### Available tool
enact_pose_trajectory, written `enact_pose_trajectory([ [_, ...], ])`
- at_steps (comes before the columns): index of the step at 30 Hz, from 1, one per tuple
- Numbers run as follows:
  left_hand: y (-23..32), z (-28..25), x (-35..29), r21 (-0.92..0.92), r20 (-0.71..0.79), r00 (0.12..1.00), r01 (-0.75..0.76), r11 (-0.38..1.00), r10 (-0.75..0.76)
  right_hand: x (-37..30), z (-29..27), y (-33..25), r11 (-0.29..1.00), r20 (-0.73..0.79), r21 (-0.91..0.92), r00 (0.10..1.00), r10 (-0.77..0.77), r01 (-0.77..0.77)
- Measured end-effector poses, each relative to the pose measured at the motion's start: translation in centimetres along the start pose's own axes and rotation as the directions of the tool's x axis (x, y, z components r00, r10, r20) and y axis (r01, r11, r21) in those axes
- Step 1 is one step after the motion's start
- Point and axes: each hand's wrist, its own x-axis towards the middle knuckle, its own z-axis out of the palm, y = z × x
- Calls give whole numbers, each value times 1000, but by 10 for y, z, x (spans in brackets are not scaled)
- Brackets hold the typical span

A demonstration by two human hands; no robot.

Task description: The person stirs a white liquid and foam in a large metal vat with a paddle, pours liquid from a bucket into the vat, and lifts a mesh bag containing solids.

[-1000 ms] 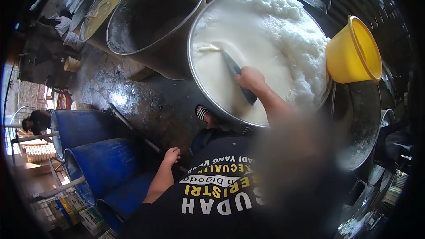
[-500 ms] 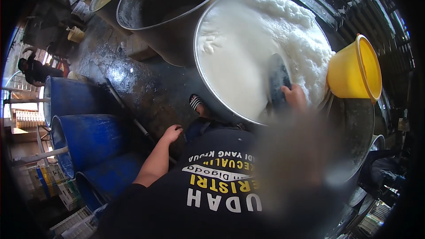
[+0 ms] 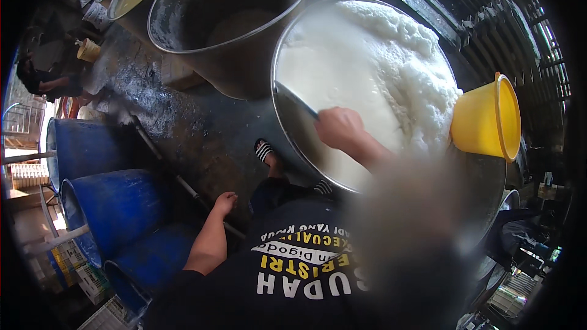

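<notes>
My right hand (image 3: 339, 128) grips a dark, shallow scoop-like plate (image 3: 295, 99), seen nearly edge-on. It is held at the left side of a large round metal vat (image 3: 310, 162), its far tip by the rim. Inside the vat is milky white liquid (image 3: 336, 79), with thick white foam (image 3: 422, 67) gathered along the right side. My left hand (image 3: 226, 202) hangs low beside my body, its fingers curled with nothing seen in them. A blurred patch hides part of my right arm.
A yellow bucket (image 3: 476, 119) sits tilted against the vat's right side. Another large vat (image 3: 235, 64) stands at the far left, its inside dark. Blue barrels (image 3: 116, 205) lie at the left, near a long pipe (image 3: 183, 184) on the wet floor. A person (image 3: 46, 82) is at the far left.
My right hand has swung the scoop-like plate leftward across the liquid, from beside the foam to the vat's left rim. The plate has turned from broad side to edge-on.
</notes>
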Motion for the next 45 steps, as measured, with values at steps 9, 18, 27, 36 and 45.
enact_pose_trajectory([
  [9, 56, -17, -40, -74, -176, 982, -86, 994, 71, 124, 29, 44, 967, -162, 186, 965, 206, -175],
  [18, 6, 7, -60, 36, -127, 990, 73, 997, -68, 52, 51, 125, 845, -173, 393, 874, 455, -363],
  [27, -2, 52, -36, 504, 104, 967, -251, 826, 231, -89, 140, 194, 768, -328, 532, 749, 576, -358],
  [36, 92, 29, -27, 294, -50, 947, -291, 910, 319, -143, 67, 169, 703, -354, 580, 651, 672, -410],
  [45, 58, -4, 14, 431, -89, 915, -320, 844, 393, -52, 34, 20, 982, -259, 173, 965, -28, 75],
])
